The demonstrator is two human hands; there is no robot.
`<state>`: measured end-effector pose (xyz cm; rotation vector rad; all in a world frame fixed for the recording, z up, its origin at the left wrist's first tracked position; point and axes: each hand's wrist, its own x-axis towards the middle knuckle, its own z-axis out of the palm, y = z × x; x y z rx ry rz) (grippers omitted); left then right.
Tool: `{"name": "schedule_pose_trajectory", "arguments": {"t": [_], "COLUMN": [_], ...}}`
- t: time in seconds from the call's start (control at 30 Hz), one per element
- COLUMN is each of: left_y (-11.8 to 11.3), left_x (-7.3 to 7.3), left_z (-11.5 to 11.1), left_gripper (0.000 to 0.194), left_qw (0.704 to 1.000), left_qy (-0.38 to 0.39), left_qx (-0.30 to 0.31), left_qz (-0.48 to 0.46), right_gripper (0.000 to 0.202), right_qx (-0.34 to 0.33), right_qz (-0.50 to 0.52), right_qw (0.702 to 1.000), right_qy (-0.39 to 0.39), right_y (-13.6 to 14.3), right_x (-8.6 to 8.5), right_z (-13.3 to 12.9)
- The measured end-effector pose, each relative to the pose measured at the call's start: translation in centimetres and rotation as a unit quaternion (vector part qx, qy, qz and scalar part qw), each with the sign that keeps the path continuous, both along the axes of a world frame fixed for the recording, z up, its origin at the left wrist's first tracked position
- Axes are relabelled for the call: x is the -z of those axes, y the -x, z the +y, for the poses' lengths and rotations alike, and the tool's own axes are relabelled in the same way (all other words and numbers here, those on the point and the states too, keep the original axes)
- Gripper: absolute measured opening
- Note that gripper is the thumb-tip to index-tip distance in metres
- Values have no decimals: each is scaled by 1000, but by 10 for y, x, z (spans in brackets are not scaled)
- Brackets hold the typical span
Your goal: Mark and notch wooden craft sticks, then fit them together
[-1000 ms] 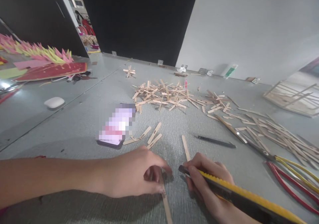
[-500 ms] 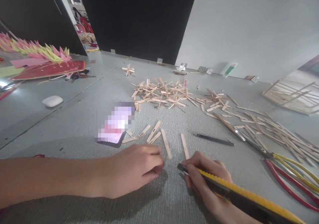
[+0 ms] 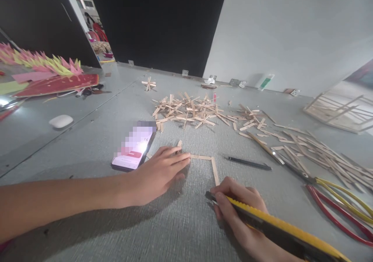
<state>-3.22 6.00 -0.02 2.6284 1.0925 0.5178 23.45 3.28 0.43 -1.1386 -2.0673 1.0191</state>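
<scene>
My left hand (image 3: 159, 172) lies over the grey surface with its fingers stretched out, over some short wooden pieces. Its fingertips touch the left end of a flat wooden piece (image 3: 201, 157). That piece meets the top of another short stick (image 3: 215, 170), forming a corner. My right hand (image 3: 239, 207) is closed around a yellow and black utility knife (image 3: 271, 223), and its fingertips are at the lower end of the second stick. Under my left hand, other pieces are partly hidden; one tip (image 3: 180, 143) shows above the fingers.
A lit phone (image 3: 135, 147) lies left of my left hand. Behind are piled star-shaped wooden pieces (image 3: 186, 110). To the right lie a thin black tool (image 3: 249, 163), red-and-yellow-handled scissors (image 3: 314, 182) and many loose sticks (image 3: 326, 153). A white case (image 3: 61, 121) is far left.
My left hand has moved up and its curled fingers have stretched out over the pieces. One stick has turned from slanted to nearly level, against the right stick. My right hand still holds the knife.
</scene>
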Motion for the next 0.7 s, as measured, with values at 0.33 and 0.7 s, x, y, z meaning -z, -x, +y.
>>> {"name": "schedule_pose_trajectory", "arguments": {"t": [0.33, 0.7], "left_y": [-9, -11], "left_x": [-3, -23], "left_z": [-15, -13], "left_gripper": [15, 10], "left_qw": [988, 968], "left_qy": [88, 209], "left_qx": [72, 56], "left_qz": [-109, -126], "right_gripper": [42, 34], "right_qx": [7, -57], "right_qz": [4, -28], "right_qw": [1000, 998], "right_qy": [0, -24], "right_y": [0, 4], "right_x": [1, -2], "right_z": [-1, 5]}}
